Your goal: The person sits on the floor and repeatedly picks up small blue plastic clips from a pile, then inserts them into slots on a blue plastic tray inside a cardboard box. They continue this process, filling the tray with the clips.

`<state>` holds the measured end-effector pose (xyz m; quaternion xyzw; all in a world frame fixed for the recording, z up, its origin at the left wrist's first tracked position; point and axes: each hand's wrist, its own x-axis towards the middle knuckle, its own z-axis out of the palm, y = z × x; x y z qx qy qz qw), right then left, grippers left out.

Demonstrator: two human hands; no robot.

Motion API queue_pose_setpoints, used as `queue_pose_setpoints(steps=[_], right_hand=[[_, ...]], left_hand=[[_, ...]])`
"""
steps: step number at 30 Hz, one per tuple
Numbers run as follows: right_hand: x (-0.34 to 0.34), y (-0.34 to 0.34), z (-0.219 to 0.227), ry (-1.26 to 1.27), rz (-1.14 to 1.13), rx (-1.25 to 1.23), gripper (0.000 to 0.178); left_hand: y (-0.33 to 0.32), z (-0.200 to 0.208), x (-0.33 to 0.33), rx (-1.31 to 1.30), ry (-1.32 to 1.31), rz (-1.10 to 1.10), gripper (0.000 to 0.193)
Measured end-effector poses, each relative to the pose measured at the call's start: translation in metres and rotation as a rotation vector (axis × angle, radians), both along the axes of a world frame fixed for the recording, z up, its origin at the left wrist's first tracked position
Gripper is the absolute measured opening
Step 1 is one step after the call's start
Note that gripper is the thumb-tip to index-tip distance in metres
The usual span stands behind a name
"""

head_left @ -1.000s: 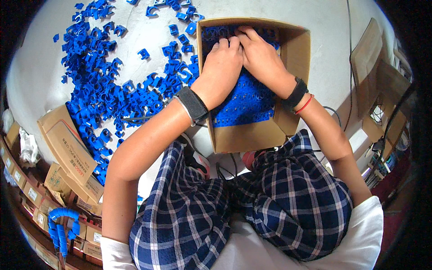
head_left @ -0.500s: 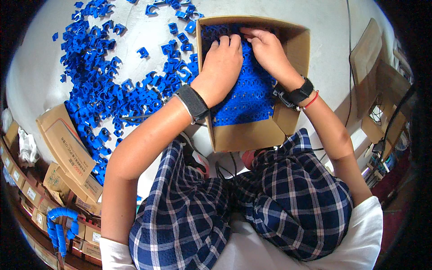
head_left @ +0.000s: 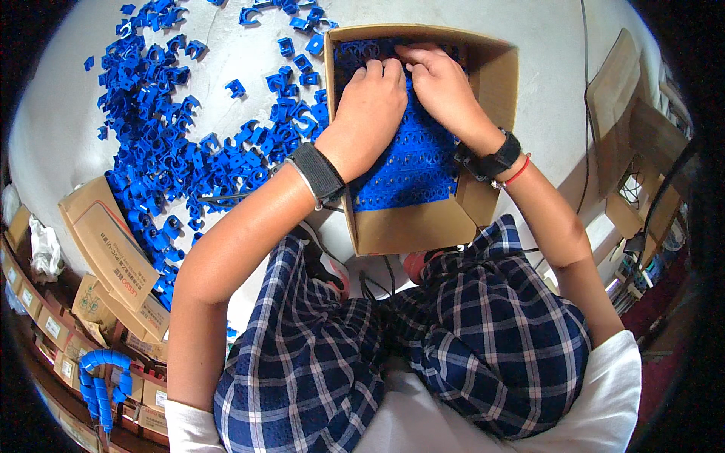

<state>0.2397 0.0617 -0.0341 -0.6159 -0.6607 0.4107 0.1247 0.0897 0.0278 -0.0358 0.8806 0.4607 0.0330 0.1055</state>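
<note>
Clips (head_left: pixel 408 170) – in box (head_left: pixel 411 229) (R hand (head_left: pixel 445 90) nr. far rim (head_left: pixel 385 32))

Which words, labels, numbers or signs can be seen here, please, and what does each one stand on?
I won't quote wording, but print shows here:
Tan carton at left: red and dark lettering, partly large enough to read.
Flap below it: green print, too small to read.
Shelf boxes, lower left: white labels, too small to read.
Open box: none that I can make out.
Blue clips: none legible.
</note>
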Motion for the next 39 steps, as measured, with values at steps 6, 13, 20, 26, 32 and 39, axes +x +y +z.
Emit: queue_pose_setpoints(steps=[6, 13, 20, 26, 32, 39], right_hand=[[-0.001, 0.005, -0.006, -0.108, 0.168, 0.127, 0.036], [0.000, 0.000, -0.007, -0.131, 0.154, 0.154, 0.037], [0.001, 0.004, -0.008, -0.030, 0.073, 0.131, 0.036], [0.007, 0.006, -0.006, 0.077, -0.048, -0.047, 0.039], [0.008, 0.002, -0.006, 0.045, -0.047, -0.014, 0.041], [0.010, 0.002, -0.012, 0.095, -0.043, 0.069, 0.040]], left_hand=[[-0.001, 0.000, 0.002, 0.012, -0.006, 0.045, 0.020], [-0.002, -0.001, 0.000, 0.012, -0.028, 0.058, 0.027], [0.000, 0.001, 0.000, -0.045, -0.049, 0.080, 0.038], [0.003, 0.007, -0.003, -0.066, -0.058, 0.110, 0.049], [0.001, 0.002, -0.002, -0.068, -0.096, 0.146, 0.056], [0.000, -0.006, -0.001, -0.098, -0.145, 0.138, 0.059]])
